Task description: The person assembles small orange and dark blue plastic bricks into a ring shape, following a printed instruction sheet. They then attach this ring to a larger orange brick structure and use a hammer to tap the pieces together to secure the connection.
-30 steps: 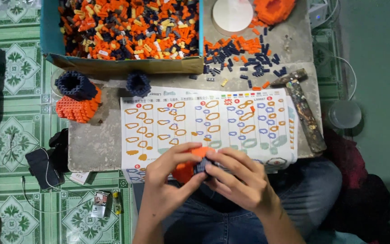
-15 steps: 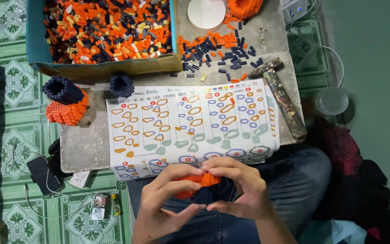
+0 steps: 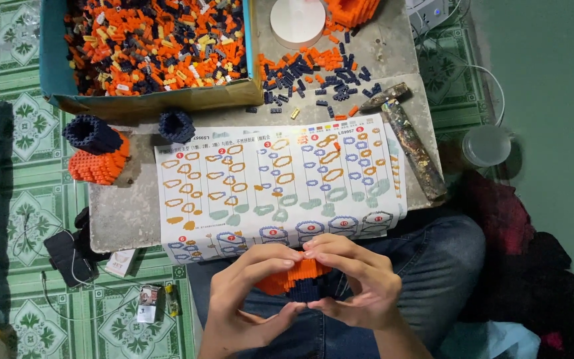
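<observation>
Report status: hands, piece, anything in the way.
Left hand and right hand both grip the orange and navy brick piece over the lap. Instruction sheet lies ahead on the slab; nothing blocking.

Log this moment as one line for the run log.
left hand: grips brick piece | right hand: grips brick piece | brick piece: orange and navy, over lap | instruction sheet: on slab | brick box: behind

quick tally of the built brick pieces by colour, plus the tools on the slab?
Orange-and-navy assemblies: 2, one held by the left hand and right hand at, one at the slab's left edge
Navy-only ring: 1
Orange build, cut off at the top edge: 1
Hammer: 1
Total: 5
</observation>
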